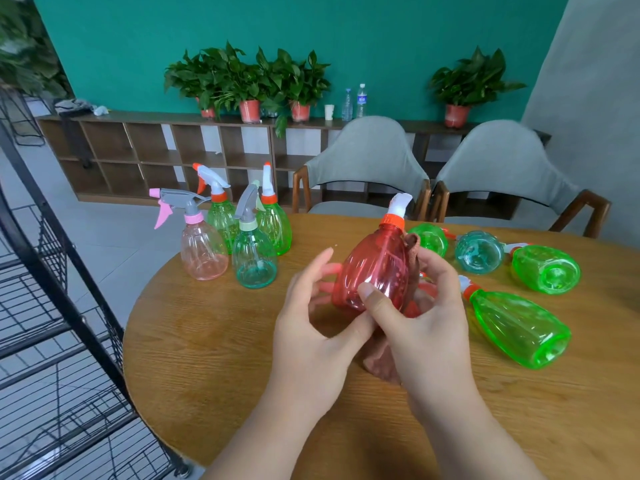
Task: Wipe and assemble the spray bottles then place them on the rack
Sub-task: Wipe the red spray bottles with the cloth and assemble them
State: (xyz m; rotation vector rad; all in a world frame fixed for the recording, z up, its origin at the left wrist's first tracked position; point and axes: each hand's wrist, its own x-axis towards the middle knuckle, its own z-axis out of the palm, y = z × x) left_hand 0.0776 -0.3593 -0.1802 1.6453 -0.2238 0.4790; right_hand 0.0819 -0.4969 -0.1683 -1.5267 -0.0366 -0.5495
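A red spray bottle with an orange collar and white trigger head is tilted above the round wooden table. My right hand grips it with a brown cloth bunched behind it, thumb pressed on the front. My left hand curls round the bottle's base from the left, its fingertips behind the red plastic. Several assembled bottles stand at the table's far left, among them a pink one and a teal one. Green bottles and another teal bottle lie on their sides at the right.
A black wire rack stands left of the table. Two grey chairs are tucked in at the far edge. A low wooden shelf with potted plants runs along the teal wall.
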